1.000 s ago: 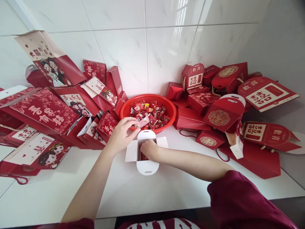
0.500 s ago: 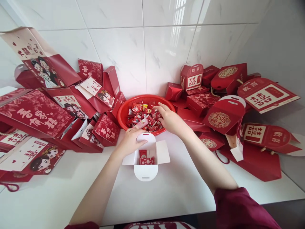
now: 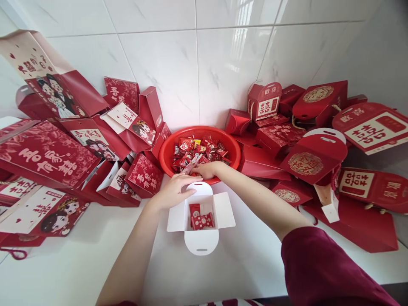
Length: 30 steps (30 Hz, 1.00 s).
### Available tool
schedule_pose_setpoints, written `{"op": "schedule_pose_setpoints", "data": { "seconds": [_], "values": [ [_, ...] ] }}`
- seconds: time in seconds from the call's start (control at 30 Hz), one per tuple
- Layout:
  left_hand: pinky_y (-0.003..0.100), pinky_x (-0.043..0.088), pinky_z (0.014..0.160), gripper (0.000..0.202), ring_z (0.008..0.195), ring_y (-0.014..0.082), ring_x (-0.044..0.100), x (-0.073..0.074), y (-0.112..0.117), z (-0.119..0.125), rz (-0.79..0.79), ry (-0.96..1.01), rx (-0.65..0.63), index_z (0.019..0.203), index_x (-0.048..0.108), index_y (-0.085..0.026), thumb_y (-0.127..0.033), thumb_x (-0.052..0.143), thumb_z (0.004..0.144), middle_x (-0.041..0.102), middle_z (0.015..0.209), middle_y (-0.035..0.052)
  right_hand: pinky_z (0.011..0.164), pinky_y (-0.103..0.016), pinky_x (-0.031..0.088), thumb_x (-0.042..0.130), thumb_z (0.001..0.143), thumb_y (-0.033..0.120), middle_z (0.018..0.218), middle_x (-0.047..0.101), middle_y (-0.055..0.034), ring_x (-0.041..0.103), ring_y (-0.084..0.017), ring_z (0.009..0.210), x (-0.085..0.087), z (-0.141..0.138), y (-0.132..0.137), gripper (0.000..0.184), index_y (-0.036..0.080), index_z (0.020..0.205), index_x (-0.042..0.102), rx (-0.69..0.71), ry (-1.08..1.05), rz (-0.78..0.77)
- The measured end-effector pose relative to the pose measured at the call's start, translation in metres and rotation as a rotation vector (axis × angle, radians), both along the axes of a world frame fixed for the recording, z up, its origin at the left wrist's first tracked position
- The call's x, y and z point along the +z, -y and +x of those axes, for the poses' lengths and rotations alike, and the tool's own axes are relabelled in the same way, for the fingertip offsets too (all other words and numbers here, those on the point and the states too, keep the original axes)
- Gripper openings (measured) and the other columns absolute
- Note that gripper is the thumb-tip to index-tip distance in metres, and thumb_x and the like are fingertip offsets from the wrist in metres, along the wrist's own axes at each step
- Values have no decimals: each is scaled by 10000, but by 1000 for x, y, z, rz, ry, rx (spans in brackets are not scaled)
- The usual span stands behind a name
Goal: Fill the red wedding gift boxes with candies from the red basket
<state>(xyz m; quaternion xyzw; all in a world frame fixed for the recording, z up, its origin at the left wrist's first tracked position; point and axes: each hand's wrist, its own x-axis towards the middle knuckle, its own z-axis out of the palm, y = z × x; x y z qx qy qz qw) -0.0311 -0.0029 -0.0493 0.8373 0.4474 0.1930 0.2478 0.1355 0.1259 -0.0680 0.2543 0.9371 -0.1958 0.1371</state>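
One white box (image 3: 202,240), open, just on the wearer's side of the grip; at least two red packets (image 3: 202,221) inside. One red basket (image 3: 164,154), just beyond, holding many wrapped sweets (image 3: 186,146). One pale pink packet (image 3: 191,165), clamped in the left hand's fingers. Left hand (image 3: 174,189): back uppermost, thumb by a box flap. Right hand (image 3: 206,170): dipped over the basket's near rim, fingertips hidden; closure cannot be told.

Red basket (image 3: 164,154), white flaps (image 3: 224,210), dotted packet (image 3: 203,221)
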Motion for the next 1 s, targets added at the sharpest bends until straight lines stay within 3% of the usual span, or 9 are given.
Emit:
{"op": "schedule_pose_setpoints", "data": {
  "seconds": [0.17, 0.33, 0.5, 0.77, 0.93, 1.0],
  "values": [
    [473, 284, 1162, 418, 1298, 270, 498, 4, 0, 0, -37, 5, -20, 1319, 596, -312, -332, 542, 905, 611, 1338, 6, 990, -379, 453, 560, 909, 315, 1437, 482, -175, 507, -307, 1277, -5, -3, -2, 488, 140, 1364, 537, 3, 92, -21],
    [484, 230, 1179, 430, 1331, 281, 456, 10, 2, 3, -56, -42, -10, 1330, 583, -297, -292, 522, 905, 585, 1371, 5, 989, -437, 449, 555, 945, 287, 1306, 583, -121, 555, -246, 1189, -5, -5, 1, 307, 148, 1211, 616, 25, 126, -7],
    [497, 295, 1145, 435, 1304, 304, 468, 8, 4, 1, -52, -16, 6, 1325, 591, -309, -315, 530, 895, 605, 1342, 17, 901, -418, 503, 588, 939, 339, 1065, 672, -71, 637, -197, 986, -2, -3, 3, 232, 133, 1019, 659, 8, 185, 0],
    [486, 237, 1167, 442, 1322, 295, 449, 8, 4, 2, -75, -24, 10, 1318, 584, -312, -279, 535, 880, 586, 1366, -6, 878, -405, 515, 583, 941, 372, 1106, 656, -81, 637, -195, 979, -4, -2, 8, 272, 135, 1058, 647, -64, 154, 15],
    [433, 378, 1080, 397, 1238, 284, 522, 9, 7, 4, -114, 38, 47, 1252, 594, -263, -292, 546, 859, 613, 1304, 33, 863, -391, 512, 570, 944, 381, 1018, 684, -64, 650, -185, 926, -12, -2, 7, 275, 132, 1017, 661, -57, 99, 4],
    [442, 395, 1061, 347, 1213, 288, 540, 9, 7, 3, -115, 34, 39, 1187, 615, -242, -305, 562, 850, 630, 1272, 51, 866, -376, 501, 584, 929, 342, 1069, 679, -93, 647, -207, 967, -15, -1, 5, 261, 132, 1058, 670, -53, 62, 18]
  ]
}}
